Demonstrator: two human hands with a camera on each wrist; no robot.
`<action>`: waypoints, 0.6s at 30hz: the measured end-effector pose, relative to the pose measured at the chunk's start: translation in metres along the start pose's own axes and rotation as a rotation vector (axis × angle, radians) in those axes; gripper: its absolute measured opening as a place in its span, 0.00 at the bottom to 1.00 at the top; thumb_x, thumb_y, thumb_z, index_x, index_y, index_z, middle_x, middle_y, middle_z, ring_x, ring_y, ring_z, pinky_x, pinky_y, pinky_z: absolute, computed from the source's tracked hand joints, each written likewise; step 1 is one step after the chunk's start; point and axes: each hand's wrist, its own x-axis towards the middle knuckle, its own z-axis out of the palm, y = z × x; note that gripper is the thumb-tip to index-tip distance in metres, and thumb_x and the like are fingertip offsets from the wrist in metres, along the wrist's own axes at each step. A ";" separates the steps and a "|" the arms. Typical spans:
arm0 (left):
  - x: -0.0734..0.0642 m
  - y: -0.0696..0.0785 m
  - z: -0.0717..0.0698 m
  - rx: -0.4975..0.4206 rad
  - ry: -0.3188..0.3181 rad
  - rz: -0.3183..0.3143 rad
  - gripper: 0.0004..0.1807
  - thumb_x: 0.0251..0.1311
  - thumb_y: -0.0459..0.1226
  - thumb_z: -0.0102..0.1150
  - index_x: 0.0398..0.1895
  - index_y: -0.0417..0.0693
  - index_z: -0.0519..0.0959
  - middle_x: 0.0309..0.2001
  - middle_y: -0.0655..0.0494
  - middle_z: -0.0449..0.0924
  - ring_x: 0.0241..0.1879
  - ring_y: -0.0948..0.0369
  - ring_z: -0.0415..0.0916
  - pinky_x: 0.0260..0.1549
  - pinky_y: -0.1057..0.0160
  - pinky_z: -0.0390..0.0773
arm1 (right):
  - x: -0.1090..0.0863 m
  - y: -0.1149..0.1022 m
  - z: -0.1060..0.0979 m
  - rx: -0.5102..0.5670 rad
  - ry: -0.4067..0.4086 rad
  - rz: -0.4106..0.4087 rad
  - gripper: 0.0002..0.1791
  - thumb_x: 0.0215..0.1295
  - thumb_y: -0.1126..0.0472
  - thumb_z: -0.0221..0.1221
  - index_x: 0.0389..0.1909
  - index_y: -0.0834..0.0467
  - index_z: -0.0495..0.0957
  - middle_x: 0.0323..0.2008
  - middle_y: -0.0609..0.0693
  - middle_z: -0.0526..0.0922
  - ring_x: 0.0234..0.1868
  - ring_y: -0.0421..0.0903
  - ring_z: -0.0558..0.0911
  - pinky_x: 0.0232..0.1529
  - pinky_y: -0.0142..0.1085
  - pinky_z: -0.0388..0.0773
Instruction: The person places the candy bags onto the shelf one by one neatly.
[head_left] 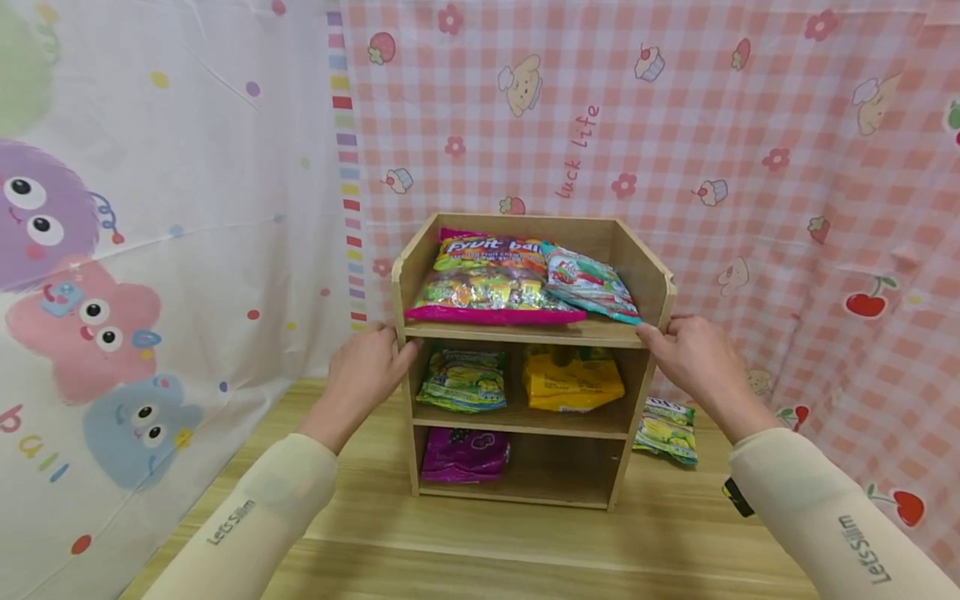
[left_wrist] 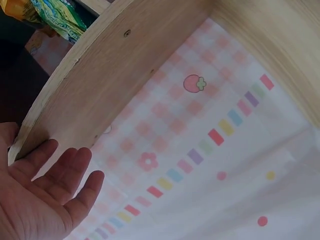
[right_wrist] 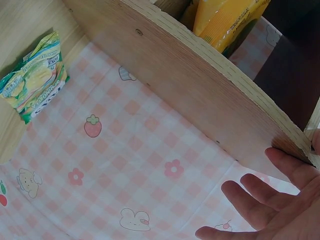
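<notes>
A small wooden shelf (head_left: 517, 433) with three levels stands on the table in the head view. My left hand (head_left: 369, 368) pinches its left side panel below the top level, thumb at the front edge and index finger on the outer face. In the left wrist view the other fingers (left_wrist: 82, 157) are spread beside the panel. My right hand (head_left: 693, 362) grips the right side panel the same way. On top lie a large fruit candy bag (head_left: 491, 279) and a teal-and-white bag (head_left: 592, 283). A green bag (head_left: 465, 379) and a yellow bag (head_left: 573, 383) sit on the middle level, a purple bag (head_left: 465, 456) at the bottom left.
A green-and-yellow candy bag (head_left: 666, 431) lies on the wood-grain table (head_left: 420, 550), right of the shelf. Behind hangs a pink checked cloth (head_left: 675, 108), and a white cloth with cartoon figures (head_left: 247, 192) hangs along the left.
</notes>
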 end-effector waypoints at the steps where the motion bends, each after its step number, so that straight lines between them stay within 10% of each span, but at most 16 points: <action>1: 0.000 0.000 0.000 0.006 0.002 -0.002 0.24 0.68 0.53 0.49 0.29 0.41 0.79 0.45 0.44 0.81 0.35 0.46 0.79 0.31 0.45 0.78 | 0.000 0.000 0.000 0.000 -0.004 0.002 0.32 0.73 0.36 0.44 0.28 0.61 0.75 0.25 0.55 0.72 0.26 0.51 0.72 0.25 0.40 0.66; 12: -0.001 0.003 0.005 -0.029 0.071 -0.024 0.18 0.64 0.44 0.48 0.25 0.41 0.79 0.39 0.45 0.80 0.35 0.46 0.79 0.32 0.45 0.78 | 0.000 0.001 0.001 -0.010 0.011 -0.012 0.33 0.73 0.34 0.44 0.24 0.59 0.71 0.23 0.54 0.70 0.25 0.51 0.71 0.25 0.40 0.65; 18: -0.003 0.005 0.007 -0.042 0.099 -0.023 0.19 0.64 0.43 0.49 0.28 0.37 0.81 0.44 0.42 0.80 0.40 0.43 0.80 0.37 0.43 0.79 | 0.001 0.002 0.004 -0.002 -0.021 -0.001 0.42 0.72 0.32 0.41 0.51 0.69 0.78 0.57 0.69 0.76 0.48 0.63 0.77 0.42 0.53 0.74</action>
